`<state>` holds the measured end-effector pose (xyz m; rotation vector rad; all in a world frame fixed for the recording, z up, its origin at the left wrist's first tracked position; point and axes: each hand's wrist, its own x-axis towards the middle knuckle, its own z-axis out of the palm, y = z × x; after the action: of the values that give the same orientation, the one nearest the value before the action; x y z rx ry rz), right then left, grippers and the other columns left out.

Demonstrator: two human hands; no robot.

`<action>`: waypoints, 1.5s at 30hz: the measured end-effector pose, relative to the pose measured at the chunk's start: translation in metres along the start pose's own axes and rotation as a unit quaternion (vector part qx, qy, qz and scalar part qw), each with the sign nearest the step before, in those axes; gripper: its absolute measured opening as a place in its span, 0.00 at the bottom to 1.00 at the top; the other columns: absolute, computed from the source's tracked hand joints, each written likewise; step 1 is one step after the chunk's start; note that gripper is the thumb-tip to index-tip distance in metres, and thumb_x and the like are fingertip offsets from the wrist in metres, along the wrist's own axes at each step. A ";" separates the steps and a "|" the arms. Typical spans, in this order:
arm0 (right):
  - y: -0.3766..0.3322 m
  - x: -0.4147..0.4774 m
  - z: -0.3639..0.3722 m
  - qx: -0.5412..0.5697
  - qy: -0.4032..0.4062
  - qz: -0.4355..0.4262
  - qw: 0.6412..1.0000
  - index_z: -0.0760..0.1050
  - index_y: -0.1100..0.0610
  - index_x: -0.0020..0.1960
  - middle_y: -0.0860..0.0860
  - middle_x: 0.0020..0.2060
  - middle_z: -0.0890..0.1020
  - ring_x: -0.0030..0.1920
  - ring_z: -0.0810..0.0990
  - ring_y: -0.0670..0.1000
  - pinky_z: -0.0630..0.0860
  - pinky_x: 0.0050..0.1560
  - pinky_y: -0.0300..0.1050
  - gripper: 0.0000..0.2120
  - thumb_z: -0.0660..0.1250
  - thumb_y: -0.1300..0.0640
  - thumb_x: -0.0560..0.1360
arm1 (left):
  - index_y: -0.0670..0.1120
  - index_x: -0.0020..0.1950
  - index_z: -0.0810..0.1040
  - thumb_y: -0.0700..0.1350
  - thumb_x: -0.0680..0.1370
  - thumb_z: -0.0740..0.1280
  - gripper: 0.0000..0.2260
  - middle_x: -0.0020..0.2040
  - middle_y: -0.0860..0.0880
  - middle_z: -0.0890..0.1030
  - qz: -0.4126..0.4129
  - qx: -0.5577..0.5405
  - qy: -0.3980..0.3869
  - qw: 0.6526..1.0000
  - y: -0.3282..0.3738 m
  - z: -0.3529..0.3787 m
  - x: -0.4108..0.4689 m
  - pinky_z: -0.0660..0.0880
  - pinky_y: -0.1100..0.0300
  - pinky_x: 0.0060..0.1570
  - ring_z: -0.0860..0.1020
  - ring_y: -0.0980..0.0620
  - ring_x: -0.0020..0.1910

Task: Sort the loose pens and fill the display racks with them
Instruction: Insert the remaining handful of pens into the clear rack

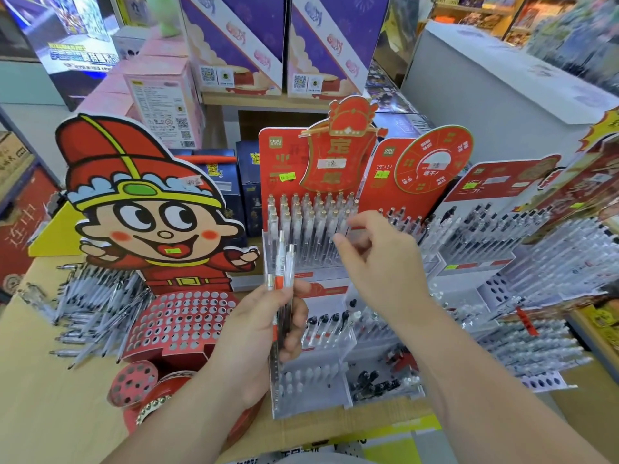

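Left hand [259, 333] clamped around a small bundle of pens [283, 283], held upright, caps up, in front of the clear acrylic rack [311, 396] at the near middle of the desk [50, 396]. Bundle: clear barrels, at least one with an orange-red section; exact count cannot be told. Right hand [375, 262] raised above the middle of the desk, fingers loosely curled and parted, gripping nothing; fingertips just in front of the filled red-backed rack [308, 229], whose rows of white pens with gold tips stand upright. Whether the fingertips touch those pens cannot be told (motion blur). The two hands are apart. Loose pens [90, 313] lie in a heap near the left edge of the desk, beside the red cartoon-figure rack [181, 323]; most of its holes show open, a few dark. Further racks of black-capped pens [502, 236] run toward the right edge of the desk, tilted back under red header cards. The clear rack in front holds a short row of black-topped pens [326, 321] in its upper tier and pale caps in the lower tier. Purple boxes [234, 45] stand on the shelf behind the far edge.
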<state>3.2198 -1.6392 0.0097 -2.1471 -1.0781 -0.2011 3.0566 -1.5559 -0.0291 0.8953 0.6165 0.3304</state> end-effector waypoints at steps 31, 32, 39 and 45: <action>0.012 0.012 -0.052 0.178 0.128 0.158 0.963 0.82 0.50 0.45 0.45 0.35 0.84 0.38 0.83 0.47 0.83 0.43 0.51 0.02 0.74 0.54 0.75 | 0.42 0.56 0.80 0.48 0.84 0.62 0.12 0.37 0.43 0.80 -0.006 0.039 0.053 0.998 -0.007 0.007 0.008 0.59 0.63 0.22 0.69 0.50 0.24; 0.013 0.014 -0.051 0.150 0.134 0.144 0.969 0.81 0.50 0.45 0.43 0.35 0.83 0.38 0.82 0.45 0.82 0.44 0.51 0.02 0.74 0.53 0.76 | 0.42 0.56 0.79 0.48 0.84 0.62 0.12 0.36 0.43 0.79 -0.001 0.036 0.056 0.998 -0.008 0.008 0.008 0.58 0.63 0.22 0.68 0.51 0.24; 0.015 0.016 -0.020 0.063 0.136 0.080 0.985 0.81 0.52 0.46 0.41 0.37 0.82 0.39 0.81 0.42 0.79 0.42 0.45 0.04 0.72 0.52 0.77 | 0.40 0.57 0.79 0.47 0.84 0.61 0.12 0.35 0.44 0.79 0.005 0.034 0.061 0.998 -0.007 0.005 0.007 0.59 0.64 0.21 0.68 0.51 0.23; 0.010 0.021 -0.012 0.007 0.139 0.061 0.988 0.81 0.53 0.42 0.42 0.33 0.79 0.35 0.77 0.42 0.67 0.35 0.28 0.07 0.71 0.51 0.77 | 0.41 0.57 0.79 0.47 0.84 0.61 0.11 0.34 0.45 0.78 0.001 0.036 0.071 0.997 -0.005 0.002 0.004 0.59 0.63 0.20 0.68 0.51 0.24</action>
<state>3.2428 -1.6379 0.0219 -2.0900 -0.7846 -0.4213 3.0607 -1.5576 -0.0336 0.9466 0.7622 0.3787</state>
